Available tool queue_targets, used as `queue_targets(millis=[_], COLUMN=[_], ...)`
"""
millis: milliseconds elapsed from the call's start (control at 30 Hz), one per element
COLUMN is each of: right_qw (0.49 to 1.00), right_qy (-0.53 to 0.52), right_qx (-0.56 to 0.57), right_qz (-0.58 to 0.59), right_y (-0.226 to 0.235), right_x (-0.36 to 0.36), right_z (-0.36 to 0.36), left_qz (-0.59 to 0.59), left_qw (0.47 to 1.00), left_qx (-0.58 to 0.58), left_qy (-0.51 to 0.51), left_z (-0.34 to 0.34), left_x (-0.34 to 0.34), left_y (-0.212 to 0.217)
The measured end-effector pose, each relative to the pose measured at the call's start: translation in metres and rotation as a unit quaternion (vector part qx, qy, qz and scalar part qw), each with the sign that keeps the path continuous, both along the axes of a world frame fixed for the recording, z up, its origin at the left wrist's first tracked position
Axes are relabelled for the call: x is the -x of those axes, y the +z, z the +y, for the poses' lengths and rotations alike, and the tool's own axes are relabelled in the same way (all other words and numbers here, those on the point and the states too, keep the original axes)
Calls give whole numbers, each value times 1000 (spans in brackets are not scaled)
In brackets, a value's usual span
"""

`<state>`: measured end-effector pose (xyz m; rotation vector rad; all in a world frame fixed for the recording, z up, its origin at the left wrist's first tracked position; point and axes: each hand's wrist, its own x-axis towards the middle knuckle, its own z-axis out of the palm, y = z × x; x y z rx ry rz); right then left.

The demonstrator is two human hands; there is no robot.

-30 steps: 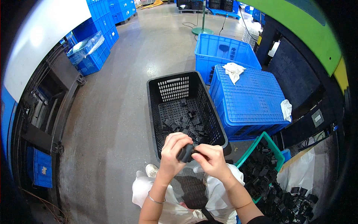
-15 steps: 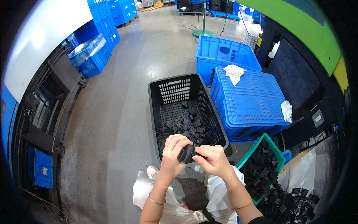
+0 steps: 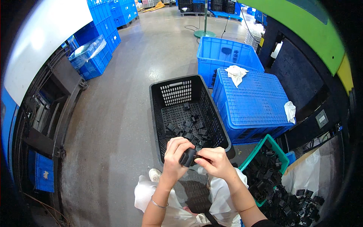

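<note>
Both hands meet just over the near rim of the black crate [image 3: 177,92], and between them sits a small black plastic part [image 3: 188,157]. It looks dark, matte and chunky, roughly a short block with rounded edges; finer detail is too small to make out. The left hand [image 3: 176,153] wraps it from the left side, fingers curled over the top, thumb tucked below. The right hand [image 3: 214,162] pinches the part's right end, fingertips closed on it, knuckles toward the camera. So both hands are gripping the same piece, held in the air above the person's lap and the crate's front edge.

Down in the crate lies a scatter of similar black parts [image 3: 191,126] on the perforated floor, piled toward the near side. To the right stands an upturned blue crate [image 3: 251,102] with a white rag [image 3: 236,72] on it and a second white cloth [image 3: 290,111] at its right edge. Behind it is an open blue bin [image 3: 227,55]. At lower right a green tray [image 3: 270,149] holds more black pieces. A thin bracelet [image 3: 158,204] rings the left wrist.
</note>
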<state>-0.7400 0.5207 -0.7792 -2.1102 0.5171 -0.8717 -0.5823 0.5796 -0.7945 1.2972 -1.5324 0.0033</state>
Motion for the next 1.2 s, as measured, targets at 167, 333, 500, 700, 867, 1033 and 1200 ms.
queue_targets(millis=[167, 333, 500, 700, 867, 1033, 1200], right_qw=[998, 999, 1000, 998, 999, 999, 998], right_qy=[17, 28, 27, 22, 22, 3, -19], right_qx=[28, -9, -1, 30, -16, 0, -40], right_qz=[-54, -16, -9, -48, -20, -34, -49], right_y=[-5, 1, 2, 0, 5, 1, 1], right_x=[-2, 1, 0, -3, -3, -6, -7], right_z=[-2, -1, -1, -2, 4, 8, 11], left_qz=[-7, 35, 3, 3, 3, 15, 24], left_qw=[1000, 999, 1000, 1000, 1000, 1000, 1000], left_qx=[2, -19, -8, -19, -13, -7, 5], left_qy=[5, -15, 0, -1, -2, -2, -2], left_z=[0, 2, 2, 3, 5, 3, 3], left_x=[-2, -1, -2, -2, -4, -3, 1], left_y=[1, -2, 3, -1, -1, -3, -2])
